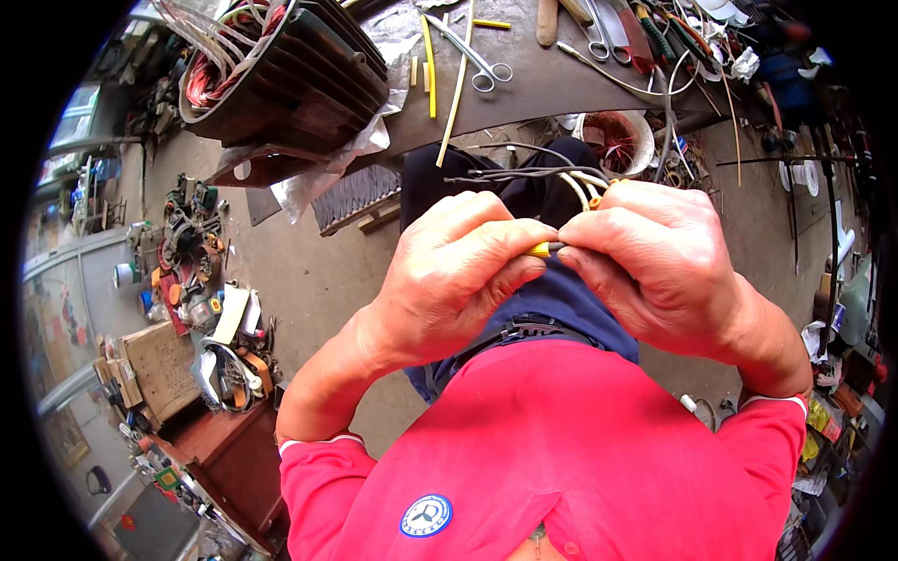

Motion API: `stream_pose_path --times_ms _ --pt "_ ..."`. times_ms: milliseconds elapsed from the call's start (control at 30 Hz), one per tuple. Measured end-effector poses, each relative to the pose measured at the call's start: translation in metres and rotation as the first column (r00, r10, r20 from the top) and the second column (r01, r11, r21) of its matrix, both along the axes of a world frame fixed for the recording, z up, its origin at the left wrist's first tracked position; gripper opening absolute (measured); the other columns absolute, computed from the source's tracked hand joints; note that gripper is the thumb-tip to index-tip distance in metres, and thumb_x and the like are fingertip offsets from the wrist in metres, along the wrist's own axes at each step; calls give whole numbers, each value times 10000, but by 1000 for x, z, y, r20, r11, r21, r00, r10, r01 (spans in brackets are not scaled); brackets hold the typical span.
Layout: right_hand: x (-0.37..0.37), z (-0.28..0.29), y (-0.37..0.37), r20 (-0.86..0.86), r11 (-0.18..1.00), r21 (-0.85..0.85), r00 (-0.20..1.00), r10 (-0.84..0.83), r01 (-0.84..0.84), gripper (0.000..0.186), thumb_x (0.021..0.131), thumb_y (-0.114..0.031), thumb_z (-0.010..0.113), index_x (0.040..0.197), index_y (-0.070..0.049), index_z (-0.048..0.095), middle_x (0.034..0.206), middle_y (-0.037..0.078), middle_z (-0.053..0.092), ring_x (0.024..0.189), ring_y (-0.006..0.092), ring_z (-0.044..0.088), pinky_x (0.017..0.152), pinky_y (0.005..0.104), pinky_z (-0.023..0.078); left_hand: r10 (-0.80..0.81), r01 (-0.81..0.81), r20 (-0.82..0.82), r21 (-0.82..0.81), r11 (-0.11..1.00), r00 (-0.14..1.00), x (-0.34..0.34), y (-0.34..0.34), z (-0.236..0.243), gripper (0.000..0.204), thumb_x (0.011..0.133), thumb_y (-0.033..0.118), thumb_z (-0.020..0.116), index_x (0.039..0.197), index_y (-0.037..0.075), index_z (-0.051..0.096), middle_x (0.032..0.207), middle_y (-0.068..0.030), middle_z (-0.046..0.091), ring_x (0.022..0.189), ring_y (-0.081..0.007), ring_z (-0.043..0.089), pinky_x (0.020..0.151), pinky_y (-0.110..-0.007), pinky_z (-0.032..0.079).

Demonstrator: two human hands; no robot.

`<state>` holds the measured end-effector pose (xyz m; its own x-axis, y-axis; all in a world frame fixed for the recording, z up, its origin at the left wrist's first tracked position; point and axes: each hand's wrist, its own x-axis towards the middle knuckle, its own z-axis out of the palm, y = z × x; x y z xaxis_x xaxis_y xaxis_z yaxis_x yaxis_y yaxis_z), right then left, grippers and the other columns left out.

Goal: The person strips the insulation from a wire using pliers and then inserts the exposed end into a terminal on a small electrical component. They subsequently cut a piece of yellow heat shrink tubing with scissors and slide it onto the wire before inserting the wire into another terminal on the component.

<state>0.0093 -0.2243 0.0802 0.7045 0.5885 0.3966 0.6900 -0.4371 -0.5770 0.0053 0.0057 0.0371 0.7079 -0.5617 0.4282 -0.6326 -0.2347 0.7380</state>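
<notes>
My left hand (468, 266) pinches a short yellow sleeve (537, 251) between thumb and forefinger. Close beside it, my right hand (645, 266) grips a dark wire (557, 246) at the sleeve's end, fingers curled. Several grey and cream wires (505, 175) stick out beyond my hands toward the bench, some partly hidden by my right hand. Both hands are held in front of my body, above my lap.
A ribbed motor housing (309, 79) with wires sits on the metal bench (412, 122). Scissors (482, 70), yellow sleeving (428, 65) and other tools lie on it. A white bucket (636, 140) stands below. Piled parts (192, 243) and a red cabinet (229, 439) are at left.
</notes>
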Motion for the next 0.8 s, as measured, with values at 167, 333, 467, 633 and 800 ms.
stream_pose_path --times_ms 167,333,467,633,800 --pt "3 -4 1 -132 999 9 990 42 -41 158 824 -3 714 975 -25 671 800 109 613 717 300 633 605 388 509 116 -136 186 98 986 976 5 -5 -2 252 801 124 783 1006 45 659 785 -62 571 668 -260 543 610 -377 413" --pt "7 -10 -5 -207 998 -4 976 61 -63 285 813 52 691 1094 6 665 909 146 637 812 331 652 697 389 537 66 -148 313 244 958 947 7 2 1 252 769 73 777 991 11 677 772 -62 600 657 -240 565 622 -362 405" --pt "6 -15 5 -190 997 78 981 31 -17 305 811 48 699 1109 3 648 918 153 673 828 316 686 715 373 555 32 -180 449 291 939 893 6 -9 2 293 743 150 789 987 55 659 760 -34 541 670 -209 558 659 -349 427" --pt "9 -16 -3 -268 982 177 963 -11 61 261 809 23 730 1052 -8 638 873 131 700 806 295 714 702 354 569 55 -98 203 211 972 978 15 2 17 313 724 58 827 1004 16 694 783 -63 654 662 -233 607 631 -361 413" --pt "13 -26 -1 -280 980 192 960 -1 57 244 824 25 731 1046 -5 635 893 137 710 801 293 724 693 353 573 19 -52 237 135 989 971 21 1 15 270 714 4 830 955 14 710 763 -71 667 653 -236 612 616 -354 408"
